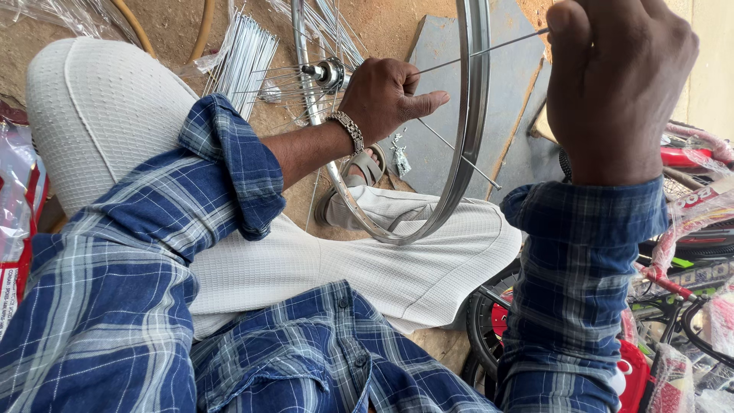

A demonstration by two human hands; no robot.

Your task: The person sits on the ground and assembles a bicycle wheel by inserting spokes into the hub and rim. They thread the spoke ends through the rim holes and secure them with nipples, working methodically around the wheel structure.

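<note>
A shiny metal bicycle rim (468,145) stands upright between my knees, with a silver hub (330,73) behind it and thin spokes fanning out. My left hand (386,95), with a metal bracelet at the wrist, reaches inside the rim and pinches one thin spoke (482,52) near the hub. My right hand (615,84) is raised outside the rim and grips the outer end of that same spoke where it passes the rim. Another loose spoke (459,155) slants down across the rim.
A bundle of loose spokes (243,57) lies on the dirt ground beside the hub. A grey slab (443,99) lies behind the rim. Plastic-wrapped small bicycles (688,252) crowd the right side. A red-and-clear packet (15,206) sits at the left edge.
</note>
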